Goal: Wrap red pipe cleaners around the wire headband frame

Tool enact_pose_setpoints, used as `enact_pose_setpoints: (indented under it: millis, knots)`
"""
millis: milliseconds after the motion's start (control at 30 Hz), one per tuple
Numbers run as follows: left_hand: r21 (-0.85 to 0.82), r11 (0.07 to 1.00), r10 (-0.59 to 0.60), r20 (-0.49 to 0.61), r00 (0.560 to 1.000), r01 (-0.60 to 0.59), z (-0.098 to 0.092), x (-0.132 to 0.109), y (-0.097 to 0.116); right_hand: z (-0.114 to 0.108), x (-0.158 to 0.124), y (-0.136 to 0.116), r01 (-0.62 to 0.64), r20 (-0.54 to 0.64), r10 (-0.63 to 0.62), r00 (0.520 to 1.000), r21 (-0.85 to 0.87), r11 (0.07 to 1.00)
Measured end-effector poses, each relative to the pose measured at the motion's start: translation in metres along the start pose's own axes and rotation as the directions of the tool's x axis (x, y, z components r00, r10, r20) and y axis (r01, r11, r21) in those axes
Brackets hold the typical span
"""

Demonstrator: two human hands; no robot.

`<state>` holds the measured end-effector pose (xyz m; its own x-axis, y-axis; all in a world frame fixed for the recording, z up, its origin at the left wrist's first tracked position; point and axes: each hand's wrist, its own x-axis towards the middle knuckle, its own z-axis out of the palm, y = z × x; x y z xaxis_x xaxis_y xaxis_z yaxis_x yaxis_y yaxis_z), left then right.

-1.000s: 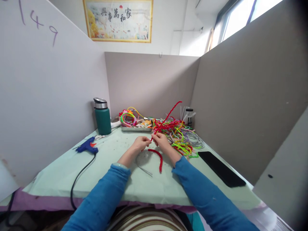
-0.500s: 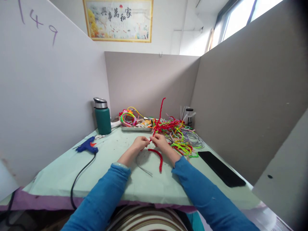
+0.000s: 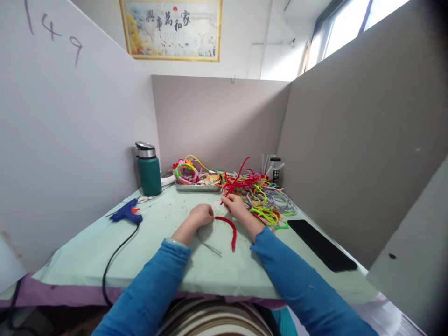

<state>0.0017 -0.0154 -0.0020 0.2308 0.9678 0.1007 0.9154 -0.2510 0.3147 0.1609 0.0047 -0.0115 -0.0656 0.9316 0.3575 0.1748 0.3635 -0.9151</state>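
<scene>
My right hand (image 3: 234, 204) pinches a long red pipe cleaner (image 3: 244, 163) near its lower end; the rest slants up and right, in front of a tangled pile. To its left, my left hand (image 3: 201, 215) is closed, back upward, with its fingertips at the upper end of a curved, fuzzy red strip (image 3: 231, 231). A thin grey wire (image 3: 209, 247) comes out from beneath this hand and bends toward me. Strip and wire look like two sides of one hoop, but my left hand covers where they would meet.
A heap of coloured pipe cleaners (image 3: 266, 200) lies at the back right, beside a metal tray (image 3: 199, 188) of small craft pieces. On the left are a green bottle (image 3: 150, 173) and a blue glue gun (image 3: 128, 212) with a cord. A black phone (image 3: 322, 245) lies right.
My left hand has let go of the red pipe cleaner and moved slightly left and down to the red strip's end. The pipe cleaner in my right hand has tipped lower toward the right.
</scene>
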Motion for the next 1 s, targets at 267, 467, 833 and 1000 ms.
enact_pose_setpoints:
  millis: [267, 467, 833, 1000]
  knots:
    - [-0.182, 0.983, 0.014, -0.130, 0.991, -0.037, 0.0047, 0.0079, -0.0013, 0.0018, -0.0008, -0.0011, 0.058, 0.047, -0.058, 0.997, -0.017, 0.998]
    - [-0.569, 0.822, -0.020, 0.007, 1.000, 0.021, 0.0074, 0.0088, -0.0012, 0.0005, -0.0033, -0.0072, 0.026, 0.100, -0.026, 0.995, 0.001, 1.000]
    - [-0.687, 0.724, -0.022, 0.063, 0.998, 0.059, 0.0001, 0.0038, 0.0050, 0.0029, -0.0033, 0.0019, -0.056, 0.226, 0.057, 0.973, -0.015, 0.998]
    - [-0.667, 0.743, -0.014, 0.070, 0.997, 0.057, 0.0012, 0.0049, 0.0028, 0.0025, -0.0037, 0.0018, -0.052, 0.222, 0.059, 0.973, -0.037, 0.998]
